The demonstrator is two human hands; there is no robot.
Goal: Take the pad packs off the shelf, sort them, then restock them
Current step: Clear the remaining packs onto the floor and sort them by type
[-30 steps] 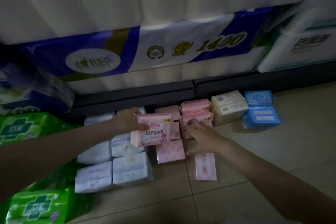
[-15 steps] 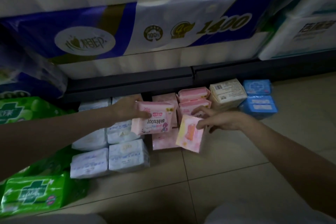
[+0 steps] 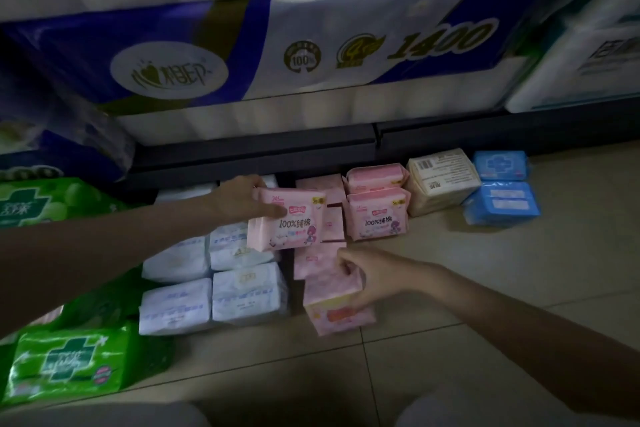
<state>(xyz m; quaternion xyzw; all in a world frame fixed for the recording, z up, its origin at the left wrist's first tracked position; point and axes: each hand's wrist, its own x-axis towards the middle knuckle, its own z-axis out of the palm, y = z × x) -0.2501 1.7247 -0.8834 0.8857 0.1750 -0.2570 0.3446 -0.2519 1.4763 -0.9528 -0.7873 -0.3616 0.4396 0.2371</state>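
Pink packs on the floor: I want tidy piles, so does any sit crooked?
Yes. The front pink pack, under the right hand, lies skewed to the tile lines, while the white packs sit square.

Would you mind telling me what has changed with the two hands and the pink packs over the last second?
The right hand picked the small flat pink pack with the orange patch up off the floor tile, lifted it, then brought it down near the pink pile. The left hand kept holding the pink "100%" pad pack; the floor stacks stayed put.
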